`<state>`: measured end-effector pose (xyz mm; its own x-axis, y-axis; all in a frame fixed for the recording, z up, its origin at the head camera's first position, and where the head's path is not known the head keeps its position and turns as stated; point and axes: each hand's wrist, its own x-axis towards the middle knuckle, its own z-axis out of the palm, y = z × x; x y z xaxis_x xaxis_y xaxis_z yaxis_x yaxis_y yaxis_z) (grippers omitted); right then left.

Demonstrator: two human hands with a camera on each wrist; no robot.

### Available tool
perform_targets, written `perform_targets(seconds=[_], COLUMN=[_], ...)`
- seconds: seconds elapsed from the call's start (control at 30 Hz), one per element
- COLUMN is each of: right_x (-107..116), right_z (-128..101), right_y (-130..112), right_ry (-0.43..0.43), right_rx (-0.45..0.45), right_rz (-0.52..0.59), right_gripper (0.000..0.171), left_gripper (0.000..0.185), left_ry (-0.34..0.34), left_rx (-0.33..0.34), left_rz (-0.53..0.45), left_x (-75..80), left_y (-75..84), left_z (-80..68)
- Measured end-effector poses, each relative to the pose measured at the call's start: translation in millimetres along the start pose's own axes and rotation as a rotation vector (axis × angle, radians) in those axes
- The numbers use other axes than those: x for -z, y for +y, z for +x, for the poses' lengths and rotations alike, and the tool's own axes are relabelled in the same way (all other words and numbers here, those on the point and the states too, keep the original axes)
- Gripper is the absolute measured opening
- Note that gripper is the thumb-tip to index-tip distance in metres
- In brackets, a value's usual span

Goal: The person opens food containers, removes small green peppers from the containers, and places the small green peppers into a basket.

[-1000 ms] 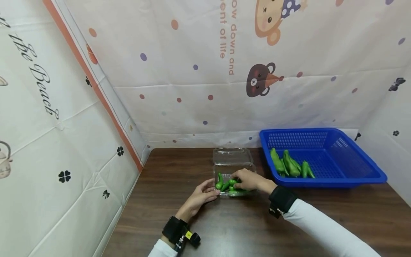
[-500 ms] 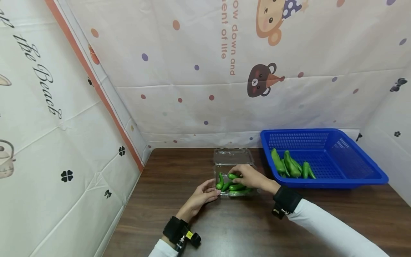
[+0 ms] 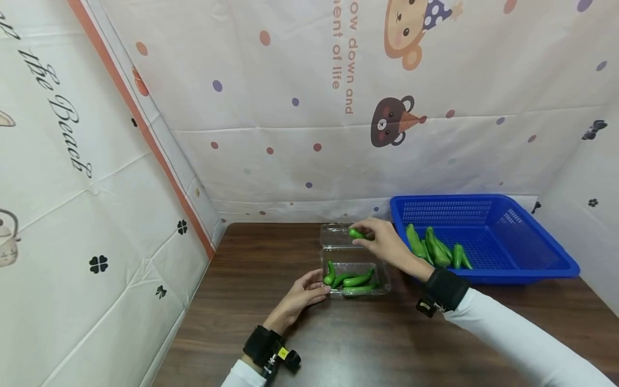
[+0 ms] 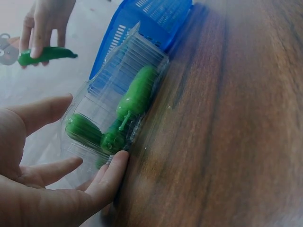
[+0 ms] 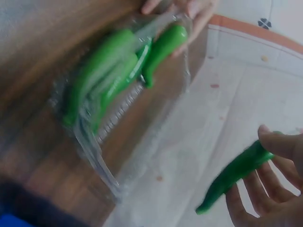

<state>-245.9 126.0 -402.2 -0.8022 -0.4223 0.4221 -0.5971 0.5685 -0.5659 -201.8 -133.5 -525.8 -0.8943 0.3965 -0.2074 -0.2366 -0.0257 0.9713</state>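
Over the raised lid of a clear plastic clamshell box (image 3: 358,253), my right hand (image 3: 384,241) pinches a green chili pepper (image 4: 47,55) between thumb and fingers. The right wrist view shows that pepper's dark tapered end sticking out from the hand. Several more green peppers (image 3: 358,280) lie in the box's base. At the near left corner of the box rests my left hand (image 3: 304,293), its fingers spread. In the left wrist view a fingertip (image 4: 118,163) of it touches the lower edge of the box.
A blue perforated basket (image 3: 488,236) stands on the brown wooden table (image 3: 358,344) to the right, with several larger green peppers (image 3: 436,248) at its left end. A printed cloth (image 3: 271,177) hangs behind the table and along its left side.
My right hand has picked up a green chili pepper from the box and lifted it up and away, over the lid. My left hand has stayed at the box corner.
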Motion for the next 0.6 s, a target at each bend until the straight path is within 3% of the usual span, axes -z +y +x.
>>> perform_targets(seconds=[0.13, 0.6], right_x=[14, 83], right_z=[6, 12], right_y=[0, 7], right_ry=[0.091, 0.234], right_rx=[-0.007, -0.061], right_rz=[-0.030, -0.160], right_gripper=[0.029, 0.031], left_gripper=[0.074, 0.076], left_ry=[-0.003, -0.011], left_rx=[-0.001, 0.002], left_rz=[0.004, -0.001], left_x=[-0.4, 0.5], left_y=[0.6, 0.0], left_z=[-0.5, 0.5])
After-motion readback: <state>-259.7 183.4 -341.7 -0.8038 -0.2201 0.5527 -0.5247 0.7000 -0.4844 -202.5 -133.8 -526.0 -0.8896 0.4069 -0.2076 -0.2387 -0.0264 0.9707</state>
